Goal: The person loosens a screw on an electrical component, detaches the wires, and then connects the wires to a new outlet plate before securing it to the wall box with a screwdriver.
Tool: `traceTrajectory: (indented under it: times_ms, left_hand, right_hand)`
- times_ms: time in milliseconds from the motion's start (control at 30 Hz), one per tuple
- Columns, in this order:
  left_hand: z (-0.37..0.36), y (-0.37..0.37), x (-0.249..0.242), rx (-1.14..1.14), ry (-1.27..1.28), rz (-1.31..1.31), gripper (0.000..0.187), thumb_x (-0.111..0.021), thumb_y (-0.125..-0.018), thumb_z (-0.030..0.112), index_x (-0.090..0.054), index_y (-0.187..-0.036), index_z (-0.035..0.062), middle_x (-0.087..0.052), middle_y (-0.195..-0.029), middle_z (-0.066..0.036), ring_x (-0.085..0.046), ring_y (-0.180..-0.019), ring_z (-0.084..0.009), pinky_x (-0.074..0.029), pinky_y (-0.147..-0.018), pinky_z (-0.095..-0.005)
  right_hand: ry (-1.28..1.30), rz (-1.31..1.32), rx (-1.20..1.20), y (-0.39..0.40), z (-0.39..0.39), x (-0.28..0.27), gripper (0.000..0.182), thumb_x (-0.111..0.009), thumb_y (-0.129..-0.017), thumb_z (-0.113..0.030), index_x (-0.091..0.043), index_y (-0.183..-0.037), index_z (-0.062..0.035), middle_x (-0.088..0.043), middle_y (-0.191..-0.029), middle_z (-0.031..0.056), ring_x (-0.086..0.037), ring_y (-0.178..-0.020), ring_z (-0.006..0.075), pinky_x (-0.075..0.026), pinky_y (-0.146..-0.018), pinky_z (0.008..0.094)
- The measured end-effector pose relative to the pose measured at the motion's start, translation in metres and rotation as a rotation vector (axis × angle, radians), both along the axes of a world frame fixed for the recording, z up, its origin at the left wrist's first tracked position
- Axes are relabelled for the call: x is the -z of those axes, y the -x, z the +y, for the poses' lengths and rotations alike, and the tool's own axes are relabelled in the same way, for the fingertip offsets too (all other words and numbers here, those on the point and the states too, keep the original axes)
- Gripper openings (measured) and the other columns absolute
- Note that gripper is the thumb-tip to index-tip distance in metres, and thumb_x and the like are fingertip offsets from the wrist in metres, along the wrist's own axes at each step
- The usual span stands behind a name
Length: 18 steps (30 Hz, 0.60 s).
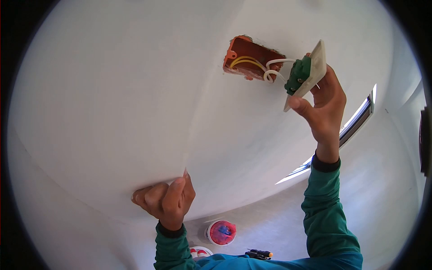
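My right hand point(330, 103) grips a white outlet or switch plate point(317, 60) by its edges, tilted away from the wall. A green module point(299, 75) with screw terminals is on its back. White wires point(272, 73) run from the module into an orange wall box point(243, 45), recessed in a rough-edged cutout. Yellow wire point(245, 59) curves inside the box. Lower down, my left hand point(168, 200) is closed near the white wall, thumb and forefinger pressed together. What it holds, if anything, is too small to make out.
A white bucket point(209, 234) with red and blue contents stands on the floor below. Beside it shows a red and white item point(201, 252), perhaps footwear. A dark tool with an orange tip point(261, 254) is at my waist. A narrow window point(357, 119) lies to the right.
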State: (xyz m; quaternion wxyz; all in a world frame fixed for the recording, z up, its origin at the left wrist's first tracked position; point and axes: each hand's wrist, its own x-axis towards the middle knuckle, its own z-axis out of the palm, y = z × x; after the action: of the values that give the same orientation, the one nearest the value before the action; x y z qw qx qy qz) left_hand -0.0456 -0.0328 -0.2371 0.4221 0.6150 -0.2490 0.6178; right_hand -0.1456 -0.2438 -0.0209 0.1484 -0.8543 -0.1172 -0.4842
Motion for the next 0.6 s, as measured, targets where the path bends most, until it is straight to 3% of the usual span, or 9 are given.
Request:
traceTrajectory:
  times_ms: [267, 467, 600]
  left_hand:
    - [-0.001, 0.001, 0.002, -0.011, 0.014, -0.006, 0.041, -0.082, -0.071, 0.007, -0.053, -0.095, 0.0228, -0.046, -0.087, 0.002, -0.046, -0.086, -0.0196, -0.038, -0.074, -0.0344]
    - [0.000, 0.003, 0.003, 0.009, 0.017, -0.015, 0.041, -0.082, -0.070, 0.005, -0.053, -0.095, 0.0217, -0.046, -0.086, 0.003, -0.044, -0.084, -0.0199, -0.038, -0.073, -0.0343]
    - [-0.001, 0.002, 0.003, -0.014, 0.009, -0.025, 0.041, -0.081, -0.070, 0.004, -0.054, -0.096, 0.0207, -0.046, -0.087, 0.003, -0.044, -0.084, -0.0199, -0.037, -0.072, -0.0341]
  right_hand:
    - [0.215, -0.028, 0.135, -0.002, 0.007, 0.000, 0.091, -0.093, -0.057, -0.030, -0.048, -0.129, 0.0017, -0.058, -0.117, 0.0136, -0.059, -0.107, 0.0239, -0.050, -0.090, 0.0368]
    - [0.429, -0.101, 0.131, 0.001, 0.007, 0.001, 0.086, -0.093, -0.057, -0.028, -0.049, -0.126, -0.0013, -0.055, -0.115, 0.0132, -0.057, -0.102, 0.0225, -0.049, -0.079, 0.0325]
    - [0.521, -0.129, 0.032, 0.001, 0.004, 0.012, 0.084, -0.093, -0.052, -0.013, -0.049, -0.124, -0.0057, -0.051, -0.117, 0.0158, -0.054, -0.102, 0.0277, -0.050, -0.079, 0.0359]
